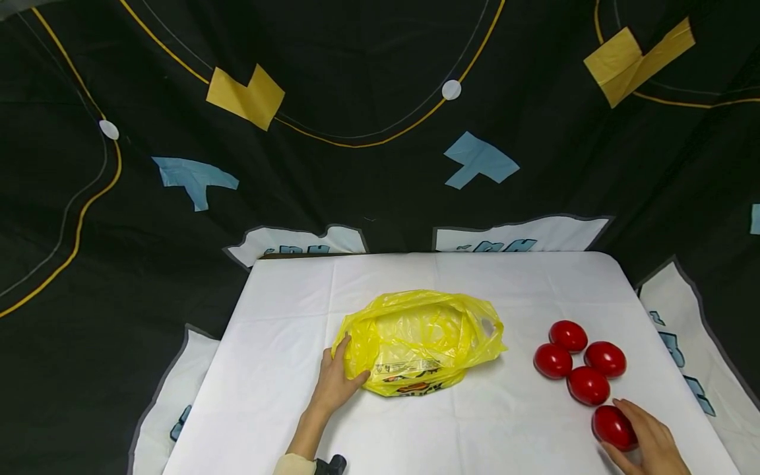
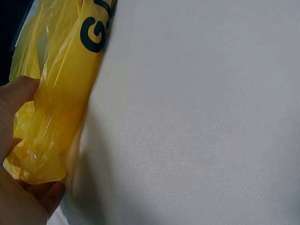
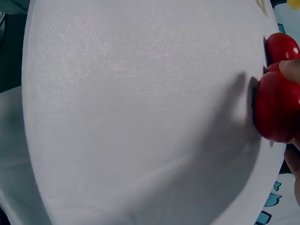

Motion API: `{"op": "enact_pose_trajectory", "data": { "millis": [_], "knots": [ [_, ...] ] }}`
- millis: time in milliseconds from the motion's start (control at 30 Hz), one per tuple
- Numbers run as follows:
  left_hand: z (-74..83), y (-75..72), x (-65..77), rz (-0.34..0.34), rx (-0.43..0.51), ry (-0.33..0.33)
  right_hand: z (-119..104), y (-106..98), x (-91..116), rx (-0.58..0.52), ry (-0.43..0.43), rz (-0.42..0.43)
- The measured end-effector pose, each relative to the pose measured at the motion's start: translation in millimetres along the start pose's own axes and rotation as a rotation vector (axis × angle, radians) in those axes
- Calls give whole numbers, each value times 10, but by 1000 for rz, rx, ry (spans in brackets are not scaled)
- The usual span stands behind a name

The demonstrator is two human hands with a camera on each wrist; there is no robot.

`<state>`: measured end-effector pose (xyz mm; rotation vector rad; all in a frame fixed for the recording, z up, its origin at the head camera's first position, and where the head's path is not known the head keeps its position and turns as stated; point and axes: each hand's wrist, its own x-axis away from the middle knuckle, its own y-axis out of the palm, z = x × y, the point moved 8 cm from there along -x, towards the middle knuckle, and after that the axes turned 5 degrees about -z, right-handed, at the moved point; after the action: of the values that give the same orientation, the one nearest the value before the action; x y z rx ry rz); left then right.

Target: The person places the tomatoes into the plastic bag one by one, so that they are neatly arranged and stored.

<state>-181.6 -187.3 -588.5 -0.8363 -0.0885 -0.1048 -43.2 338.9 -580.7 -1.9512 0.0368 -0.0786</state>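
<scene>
A crinkled yellow plastic bag (image 1: 415, 376) with dark print lies on the table, its mouth spread open and its inside visible. At the bag's left end, my left hand (image 1: 336, 382) grips the edge; in the left wrist view the thumb lies over the plastic and other fingers are under it. Near the right front of the table, my right hand (image 1: 650, 442) holds a glossy red tomato (image 1: 611, 427) with thumb and fingers around its sides. The same tomato (image 3: 276, 108) shows at the right edge of the right wrist view, partly cut off.
Several more tomatoes sit clustered behind the held one, among them a front tomato (image 1: 588, 386) and a back tomato (image 1: 568, 336). White cloth covers the table (image 1: 285, 316). A black curtain (image 1: 368, 191) with taped yellow and blue pieces hangs behind it.
</scene>
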Motion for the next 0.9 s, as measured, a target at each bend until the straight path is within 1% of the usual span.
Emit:
{"op": "enact_pose_trajectory", "data": {
  "millis": [133,333,400,900],
  "knots": [
    [-4,11,0,-8,-8,-3,95,71,-8,-20,56,-43],
    [-25,17,-11,-9,-22,5,241,174,-79,-69,143,-179],
    [-28,17,-11,-10,-20,6,279,190,-94,-84,171,-209],
    [-17,3,2,-9,-11,17,425,314,-93,-170,315,-312]
  ]
}}
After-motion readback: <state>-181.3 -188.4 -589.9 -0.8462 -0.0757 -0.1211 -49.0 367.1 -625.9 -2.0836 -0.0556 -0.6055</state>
